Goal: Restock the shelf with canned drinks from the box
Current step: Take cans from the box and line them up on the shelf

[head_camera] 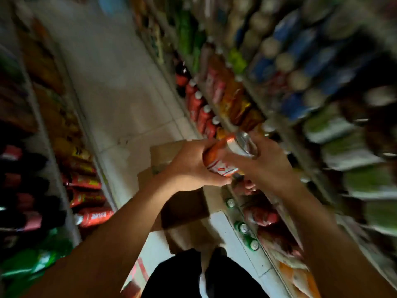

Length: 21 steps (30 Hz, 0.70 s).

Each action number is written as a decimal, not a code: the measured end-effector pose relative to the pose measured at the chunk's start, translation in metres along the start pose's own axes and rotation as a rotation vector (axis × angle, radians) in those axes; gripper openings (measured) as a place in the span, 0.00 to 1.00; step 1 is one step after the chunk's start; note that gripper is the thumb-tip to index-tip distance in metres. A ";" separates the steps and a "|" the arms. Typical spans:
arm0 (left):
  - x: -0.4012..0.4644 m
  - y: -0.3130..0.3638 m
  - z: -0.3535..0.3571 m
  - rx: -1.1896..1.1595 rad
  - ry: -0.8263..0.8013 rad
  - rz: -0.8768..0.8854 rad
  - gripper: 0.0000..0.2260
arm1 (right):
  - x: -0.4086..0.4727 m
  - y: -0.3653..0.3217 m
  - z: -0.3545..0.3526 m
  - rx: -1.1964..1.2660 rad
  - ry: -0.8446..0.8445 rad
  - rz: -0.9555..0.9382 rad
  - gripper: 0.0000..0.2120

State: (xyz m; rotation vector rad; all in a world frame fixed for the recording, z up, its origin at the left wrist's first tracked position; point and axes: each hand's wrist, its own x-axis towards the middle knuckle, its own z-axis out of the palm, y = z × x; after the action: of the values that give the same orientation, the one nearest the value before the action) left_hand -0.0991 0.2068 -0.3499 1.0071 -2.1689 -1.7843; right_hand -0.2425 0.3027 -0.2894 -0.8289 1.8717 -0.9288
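Overhead, narrow aisle, white tiles, stocked shelves.

Red bottles near snack packets; white floor

An orange-and-white aluminium drink can is lying tilted between the left hand and the right hand, both gripping it above an open brown cardboard box that is sitting on the pale tiled floor of the aisle. The tall metal store shelf is running along the right of the hands (its rows of cans and bottles are blurred), and a second rack of packets and bottles is standing well apart on the left. The person's dark-trousered legs are standing just behind the box.
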 end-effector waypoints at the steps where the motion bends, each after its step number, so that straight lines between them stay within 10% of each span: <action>1: -0.010 0.038 0.005 -0.045 -0.016 0.032 0.29 | -0.030 -0.018 -0.022 0.051 0.030 -0.042 0.19; 5: -0.042 0.145 0.056 -0.113 -0.083 0.170 0.35 | -0.137 -0.047 -0.094 0.083 0.252 -0.141 0.33; 21: -0.145 0.335 0.291 0.145 0.040 0.667 0.27 | -0.361 0.008 -0.276 -0.038 0.856 -0.286 0.30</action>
State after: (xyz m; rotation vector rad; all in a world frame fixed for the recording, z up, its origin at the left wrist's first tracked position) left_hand -0.2710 0.5481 -0.0822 0.2636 -2.2584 -1.2936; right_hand -0.3452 0.6789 -0.0546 -0.7963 2.5281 -1.6077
